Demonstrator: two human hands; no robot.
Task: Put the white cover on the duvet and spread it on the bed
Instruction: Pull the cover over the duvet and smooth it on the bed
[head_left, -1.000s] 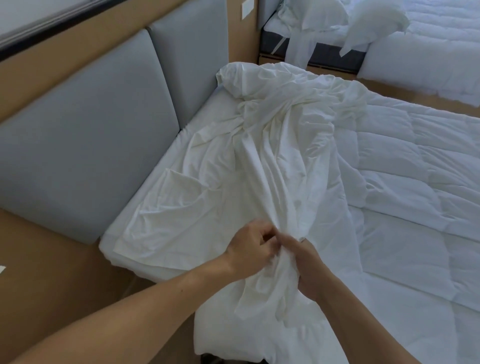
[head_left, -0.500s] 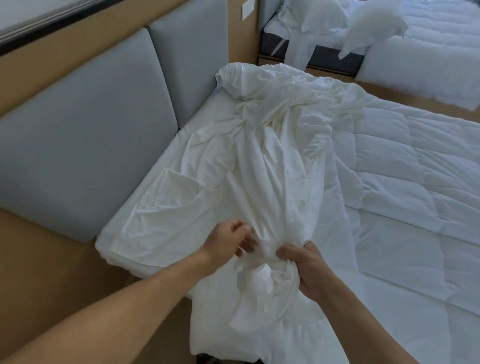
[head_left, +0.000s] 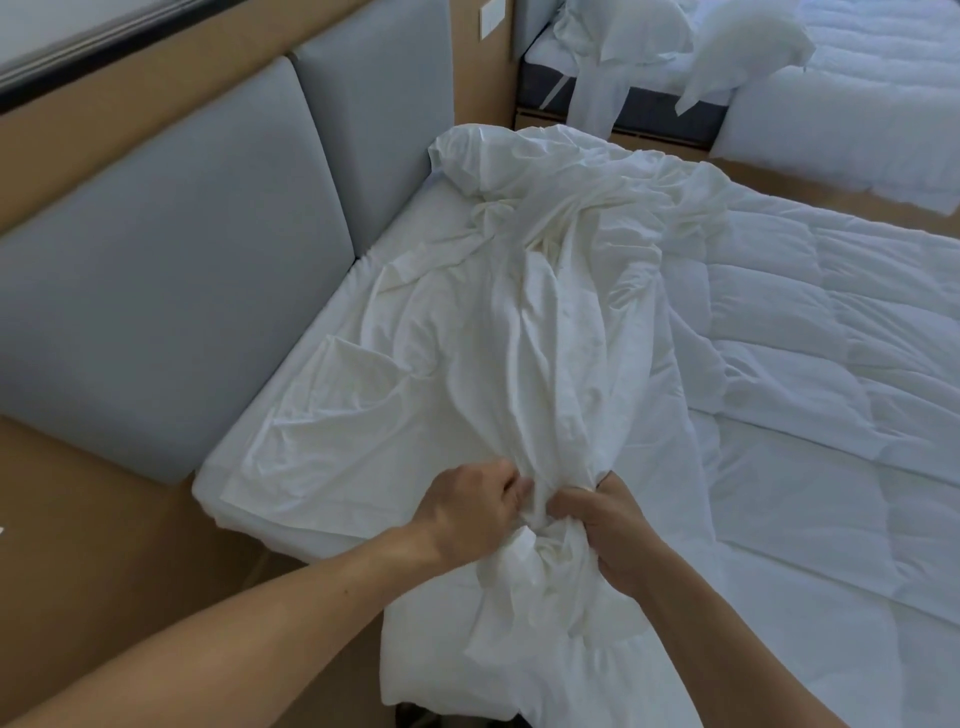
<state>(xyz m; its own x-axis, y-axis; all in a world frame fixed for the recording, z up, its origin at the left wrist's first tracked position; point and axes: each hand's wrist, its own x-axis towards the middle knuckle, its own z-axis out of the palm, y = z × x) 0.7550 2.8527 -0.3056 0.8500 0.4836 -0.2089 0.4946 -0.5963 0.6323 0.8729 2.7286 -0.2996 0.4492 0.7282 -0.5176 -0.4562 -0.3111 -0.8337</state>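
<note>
Head view. My left hand (head_left: 475, 512) and right hand (head_left: 602, 525) sit side by side, nearly touching, at the near edge of the bed (head_left: 410, 218), close to its near-left corner. Both have fingers curled round one gathered bunch of the white cover (head_left: 519, 338): the left hand pinches it from the left and the right hand grips it from the right (fingertips are buried in folds, exact contact unreadable).

From the bunch the white cover runs away in long wrinkled ridges to a crumpled mound at the far-left corner. Its left part lies flat along the left edge, and a loose tail hangs below my hands over the near edge.

The quilted duvet (head_left: 831, 389) lies spread over the right part of the bed, its left margin under the white cover.

Grey padded headboard panels (head_left: 182, 260) stand against the bed's left edge. A second bed (head_left: 857, 78) with rumpled linen lies beyond the far edge.
</note>
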